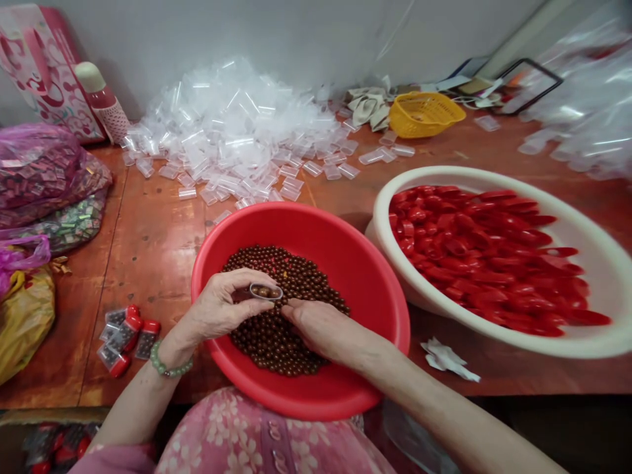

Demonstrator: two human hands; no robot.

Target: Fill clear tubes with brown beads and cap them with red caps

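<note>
**Hands over a basin of brown beads**

Reddish-brown wood of the desk (pixel 148 243) fills most of the frame, backed by a pale wall. Low in the middle, the left hand (pixel 222 309) pinches a small clear vial (pixel 265 291) with a few brown beads inside, holding it on its side above the bead pile. Touching the vial's lower edge, the right hand (pixel 318 326) lies palm-down on the brown beads (pixel 291 309), fingers curled narrow; whether it grips any beads cannot be told. Those beads sit in a red basin (pixel 345 250) at the desk's near edge. Right of it, touching its rim, a white basin (pixel 582 329) holds red caps (pixel 484 257). At lower left lie several filled vials with red caps (pixel 126 336). Across the upper middle spreads a heap of empty clear vials (pixel 237 138), with a yellow basket (pixel 424 113) to its right.
</note>
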